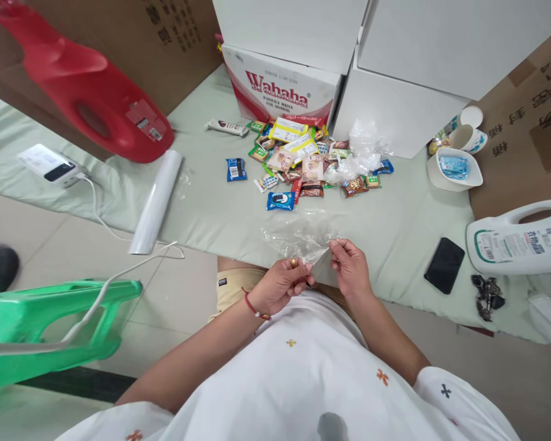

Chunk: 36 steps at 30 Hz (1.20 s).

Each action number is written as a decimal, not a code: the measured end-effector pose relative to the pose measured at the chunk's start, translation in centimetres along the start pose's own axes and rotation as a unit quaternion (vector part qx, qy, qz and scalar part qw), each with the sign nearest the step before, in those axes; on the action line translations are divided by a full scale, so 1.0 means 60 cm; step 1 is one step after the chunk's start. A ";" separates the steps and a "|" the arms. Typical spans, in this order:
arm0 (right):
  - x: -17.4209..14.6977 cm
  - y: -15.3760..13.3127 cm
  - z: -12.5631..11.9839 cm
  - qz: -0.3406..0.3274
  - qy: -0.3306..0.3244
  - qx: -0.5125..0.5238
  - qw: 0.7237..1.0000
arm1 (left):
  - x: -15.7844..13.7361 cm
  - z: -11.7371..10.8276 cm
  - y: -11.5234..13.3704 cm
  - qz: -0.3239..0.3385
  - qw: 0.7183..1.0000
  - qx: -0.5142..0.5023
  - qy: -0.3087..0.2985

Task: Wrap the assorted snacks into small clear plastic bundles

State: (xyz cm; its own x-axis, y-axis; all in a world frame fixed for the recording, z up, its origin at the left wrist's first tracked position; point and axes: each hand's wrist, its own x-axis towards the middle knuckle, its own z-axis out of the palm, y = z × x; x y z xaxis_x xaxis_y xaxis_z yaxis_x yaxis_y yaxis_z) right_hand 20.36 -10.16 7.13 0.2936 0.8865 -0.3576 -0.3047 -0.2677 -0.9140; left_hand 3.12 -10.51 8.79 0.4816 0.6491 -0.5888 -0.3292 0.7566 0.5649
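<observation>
Clear plastic bag (298,237) sat pinched at its mouth between our left hand (282,283) and right hand (349,263), over the mat's (220,214) near edge. We judged we were opening it; next called for rubbing its layers apart before reaching the snack packets (303,160).

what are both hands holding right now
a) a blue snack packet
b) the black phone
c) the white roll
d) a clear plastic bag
d: the left hand and right hand both pinch the edge of the clear plastic bag with their fingers, while the black phone, the white roll and the blue snack packet lie untouched on the pale green mat.
</observation>
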 end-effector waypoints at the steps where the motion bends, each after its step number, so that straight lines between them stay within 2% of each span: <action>1: -0.001 -0.003 0.000 0.008 -0.004 0.008 1.000 | -0.005 -0.003 0.002 -0.001 1.000 0.013 0.001; 5: -0.010 -0.015 -0.003 0.029 -0.019 0.022 0.999 | -0.020 -0.019 0.024 -0.009 1.000 0.030 0.003; 12: -0.024 -0.041 -0.006 0.052 -0.052 0.036 0.997 | -0.030 -0.051 0.055 -0.030 0.997 0.045 -0.049; 16: -0.023 -0.039 -0.013 -0.008 -0.051 0.033 0.998 | -0.020 -0.060 0.042 -0.021 0.999 0.020 -0.040; 20: -0.023 -0.013 -0.023 -0.076 -0.059 0.023 0.995 | -0.005 -0.050 0.013 -0.082 0.997 -0.013 0.009; 22: -0.024 0.004 -0.027 -0.086 -0.058 0.027 0.994 | 0.002 -0.037 -0.002 -0.102 0.994 -0.009 0.030; 24: -0.026 0.019 -0.030 -0.085 -0.049 0.034 0.995 | 0.008 -0.025 -0.015 -0.093 0.995 0.009 0.038; 28: -0.031 0.041 -0.037 -0.054 0.002 0.031 0.998 | 0.010 -0.019 -0.032 -0.033 0.998 0.019 0.050; 33: -0.051 0.068 -0.037 0.058 0.022 0.052 0.997 | 0.000 -0.051 -0.032 0.029 0.995 0.015 0.094; 36: -0.066 0.081 -0.032 0.076 0.018 0.058 0.995 | -0.001 -0.070 -0.038 0.054 0.990 0.008 0.133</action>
State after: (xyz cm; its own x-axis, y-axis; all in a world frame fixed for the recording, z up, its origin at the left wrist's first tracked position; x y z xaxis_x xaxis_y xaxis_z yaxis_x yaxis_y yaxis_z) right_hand 19.47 -15.72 3.72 0.2683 0.8239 -0.4992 -0.4495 -0.3513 -0.8213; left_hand 0.45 -11.94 5.12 0.2124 0.7260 -0.6541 -0.3536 0.6811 0.6411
